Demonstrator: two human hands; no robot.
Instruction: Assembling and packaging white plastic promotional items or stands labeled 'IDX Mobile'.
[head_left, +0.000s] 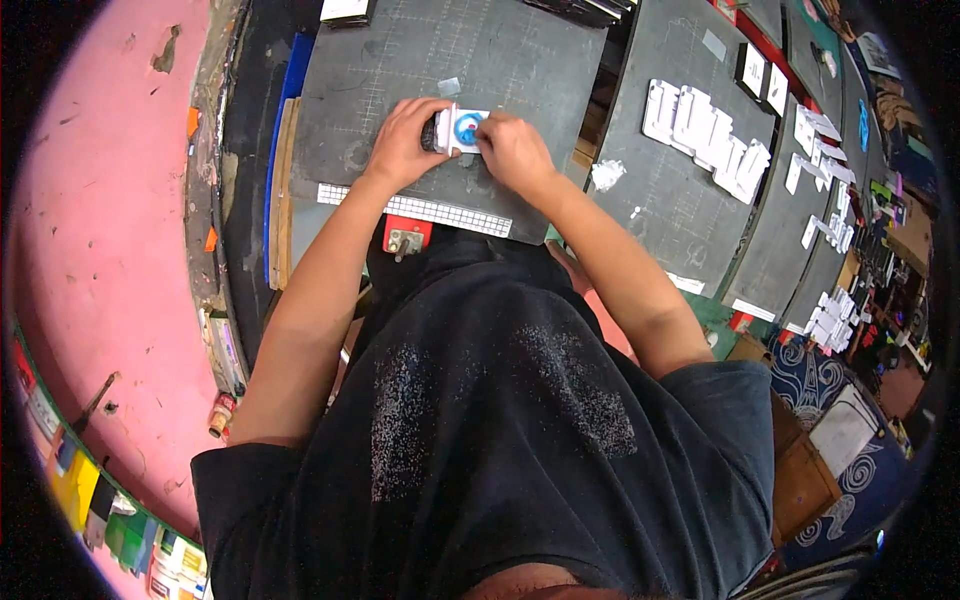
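Note:
On the grey board in front of me, my left hand [405,142] is wrapped round a small white box-like piece [445,130] with a dark side toward the palm. Against its right side is a white face bearing a blue ring [463,138]; whether the ring is printed or a separate loop, I cannot tell. My right hand [517,150] is closed at the right edge of that face, fingertips pinched beside the ring. What those fingers hold, if anything, is hidden.
Under my hands is a dark grey work board [350,90] with a gridded white strip [430,211] along its near edge. A second board to the right carries a row of white cut-out pieces [705,138] and crumpled clear plastic [607,175]. A pink wall [110,200] runs along the left.

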